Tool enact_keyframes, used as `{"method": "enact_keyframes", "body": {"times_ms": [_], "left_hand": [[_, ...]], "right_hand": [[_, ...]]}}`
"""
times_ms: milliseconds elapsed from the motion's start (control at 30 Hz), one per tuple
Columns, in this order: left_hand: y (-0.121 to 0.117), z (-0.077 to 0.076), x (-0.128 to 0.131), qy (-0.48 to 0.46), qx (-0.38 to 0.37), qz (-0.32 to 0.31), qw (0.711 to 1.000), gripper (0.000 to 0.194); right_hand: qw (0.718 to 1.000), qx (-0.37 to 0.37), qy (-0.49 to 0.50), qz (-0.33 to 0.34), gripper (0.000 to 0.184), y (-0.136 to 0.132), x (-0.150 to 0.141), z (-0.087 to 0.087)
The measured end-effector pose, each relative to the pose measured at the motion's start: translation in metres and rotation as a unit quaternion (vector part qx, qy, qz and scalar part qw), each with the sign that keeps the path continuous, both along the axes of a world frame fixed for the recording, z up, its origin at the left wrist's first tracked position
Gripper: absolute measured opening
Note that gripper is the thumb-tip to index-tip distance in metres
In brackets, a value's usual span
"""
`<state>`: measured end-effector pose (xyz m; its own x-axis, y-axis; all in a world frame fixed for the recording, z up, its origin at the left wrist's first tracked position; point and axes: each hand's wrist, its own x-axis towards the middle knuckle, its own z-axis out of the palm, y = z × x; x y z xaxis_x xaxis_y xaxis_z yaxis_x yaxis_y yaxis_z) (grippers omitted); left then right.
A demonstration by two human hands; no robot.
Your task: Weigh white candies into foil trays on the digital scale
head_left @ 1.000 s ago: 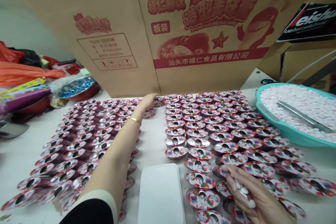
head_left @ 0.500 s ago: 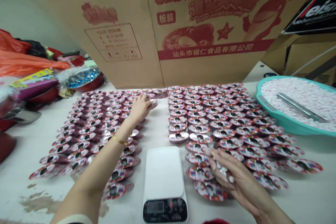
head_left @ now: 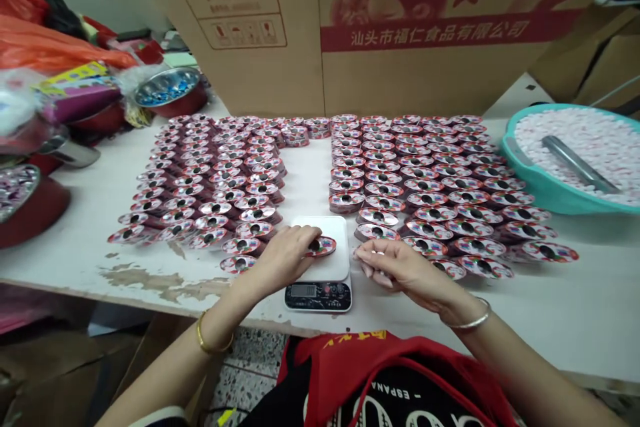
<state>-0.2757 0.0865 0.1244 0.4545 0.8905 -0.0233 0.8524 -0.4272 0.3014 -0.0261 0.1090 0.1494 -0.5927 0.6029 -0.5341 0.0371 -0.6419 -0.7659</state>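
Observation:
My left hand (head_left: 290,255) is closed round a small printed pouch (head_left: 327,247), red and white with a pointed oval top. It holds the pouch over the white plate of a kitchen scale (head_left: 337,269); I cannot tell whether the pouch rests on it. My right hand (head_left: 400,268), just right of the scale, is curled round several small white candies (head_left: 379,275) that partly show between the fingers. Rows of similar pouches with dark round holes in their tops stand on both sides, the left block (head_left: 215,208) and the right block (head_left: 423,199).
A turquoise basin (head_left: 537,181) full of white candies, with a metal scoop (head_left: 580,163) on top, stands at the right. Behind the rows rises a large cardboard box (head_left: 280,83). Metal bowls (head_left: 185,103) and bags crowd the left. The table's front edge (head_left: 200,312) is near me.
My left hand has brought a pouch from the far end of the left rows back to the scale. My right hand has moved left, closer to the scale, still holding candies. The view has tilted down.

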Motion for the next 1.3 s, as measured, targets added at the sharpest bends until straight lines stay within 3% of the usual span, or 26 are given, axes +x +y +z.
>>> {"method": "enact_keyframes", "body": {"times_ms": [133, 333, 500, 700, 800, 933, 1300], "left_hand": [[-0.014, 0.004, -0.016, -0.087, 0.056, 0.049, 0.993, 0.049], [-0.045, 0.014, -0.051, -0.147, 0.101, 0.168, 0.969, 0.030], [-0.078, -0.007, -0.064, -0.170, 0.099, 0.233, 0.953, 0.025], [-0.099, -0.034, -0.054, -0.203, 0.045, 0.258, 0.944, 0.024], [-0.101, -0.035, -0.050, -0.207, 0.052, 0.270, 0.939, 0.024], [-0.100, -0.032, -0.052, -0.207, 0.063, 0.272, 0.938, 0.022], [-0.099, -0.033, -0.054, -0.211, 0.057, 0.274, 0.936, 0.021]], "right_hand": [[0.995, 0.073, -0.034, 0.060, 0.035, 0.014, -0.014, 0.003], [0.947, 0.248, -0.116, 0.167, 0.022, 0.037, -0.050, 0.014], [0.906, 0.314, -0.170, 0.226, 0.021, 0.045, -0.069, 0.016], [0.809, 0.448, -0.251, 0.287, 0.014, 0.047, -0.083, 0.008], [0.776, 0.467, -0.281, 0.318, 0.015, 0.045, -0.088, 0.009], [0.754, 0.480, -0.298, 0.335, 0.015, 0.043, -0.092, 0.011], [0.749, 0.473, -0.313, 0.343, 0.025, 0.043, -0.093, 0.008]]}}
